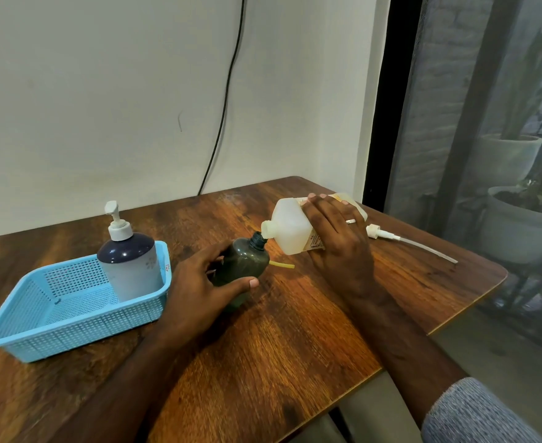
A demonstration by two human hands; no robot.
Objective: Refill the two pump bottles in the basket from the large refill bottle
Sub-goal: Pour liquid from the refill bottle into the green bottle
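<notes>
the worktop is wood with a strong grain and a soft sheen. the basket is pale blue perforated plastic, the refill bottle milky matt plastic, the open bottle dark, smooth, translucent plastic. the ring looks like shiny metal, and the sleeve is grey knitted cloth.

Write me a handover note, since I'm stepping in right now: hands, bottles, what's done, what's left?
Left hand holds the dark green bottle, uncapped, on the table.
Right hand tips the large refill bottle, spout at the green bottle's neck.
A pump with tube lies on the table to the right.
The white pump bottle stands capped in the blue basket.
Fill levels can't be judged.
Left: finish pouring, refit the pump, return it, then do the white bottle.
</notes>
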